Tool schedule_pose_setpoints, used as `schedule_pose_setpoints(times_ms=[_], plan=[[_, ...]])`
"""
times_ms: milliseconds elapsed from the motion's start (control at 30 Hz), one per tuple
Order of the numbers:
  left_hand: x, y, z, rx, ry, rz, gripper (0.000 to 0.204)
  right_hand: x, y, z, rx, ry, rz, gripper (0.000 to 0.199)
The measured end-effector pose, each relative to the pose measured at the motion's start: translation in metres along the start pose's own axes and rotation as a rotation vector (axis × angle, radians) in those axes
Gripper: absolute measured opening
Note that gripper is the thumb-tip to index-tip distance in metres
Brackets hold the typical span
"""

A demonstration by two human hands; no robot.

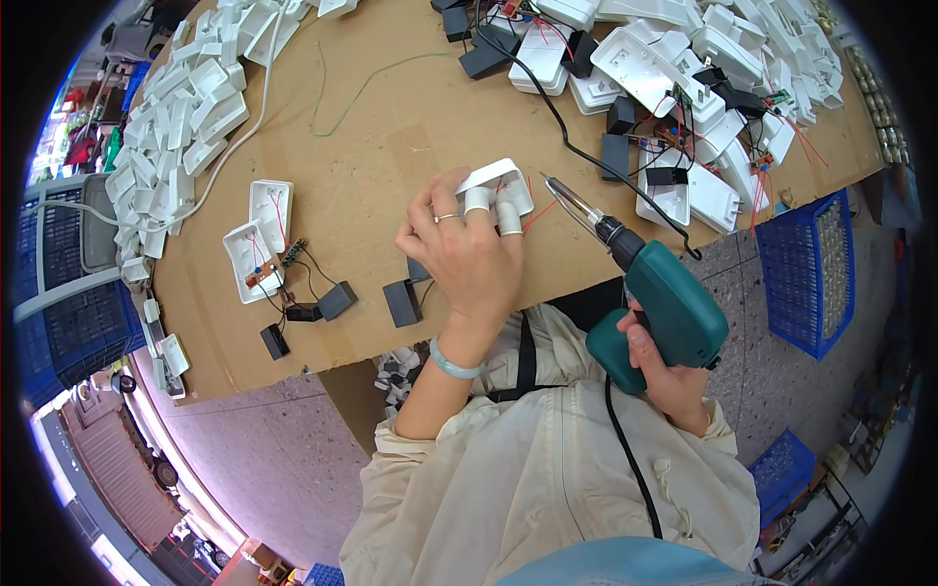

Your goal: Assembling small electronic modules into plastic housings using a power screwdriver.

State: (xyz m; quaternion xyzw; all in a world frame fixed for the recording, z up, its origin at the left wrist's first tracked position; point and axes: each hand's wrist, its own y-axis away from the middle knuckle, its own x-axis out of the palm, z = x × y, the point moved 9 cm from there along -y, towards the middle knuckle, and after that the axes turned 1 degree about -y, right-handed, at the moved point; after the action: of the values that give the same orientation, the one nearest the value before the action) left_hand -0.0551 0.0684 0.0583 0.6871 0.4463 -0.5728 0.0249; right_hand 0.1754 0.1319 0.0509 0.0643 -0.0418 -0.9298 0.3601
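Observation:
My left hand (469, 244), two of its fingers capped with white finger cots, grips a white plastic casing (500, 176) above the table. Thin red wires stick out beside that casing. In my right hand (664, 376) is a green soldering gun (676, 298), its metal tip pointing up and left, apart from the casing. By my left wrist lies a small black box (402, 303) with a wire. Farther left sit two open white casings (271, 213), with a small circuit board (264, 274) and black boxes (338, 301) wired together.
White casings are heaped at the far left (210, 98) and far right (772, 59), the right heap mixed with black boxes and wires. A black cable (567, 137) crosses the brown tabletop (371, 186). Blue crates stand right (806, 273) and left (73, 337).

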Motion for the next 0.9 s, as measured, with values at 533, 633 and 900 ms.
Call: schedule_pose_setpoints(times_ms=[533, 633, 900], plan=[[-0.001, 0.004, -0.001, 0.015, 0.009, 0.005, 0.018, 0.013, -0.013, -0.002, 0.072, 0.038, -0.004, 0.016], [-0.001, 0.004, -0.002, 0.021, 0.010, 0.025, 0.017, 0.017, -0.018, -0.005, 0.021, 0.045, 0.012, 0.017], [0.000, 0.006, -0.003, 0.020, 0.032, 0.025, 0.017, 0.021, -0.023, -0.008, -0.013, 0.079, -0.003, 0.018]])
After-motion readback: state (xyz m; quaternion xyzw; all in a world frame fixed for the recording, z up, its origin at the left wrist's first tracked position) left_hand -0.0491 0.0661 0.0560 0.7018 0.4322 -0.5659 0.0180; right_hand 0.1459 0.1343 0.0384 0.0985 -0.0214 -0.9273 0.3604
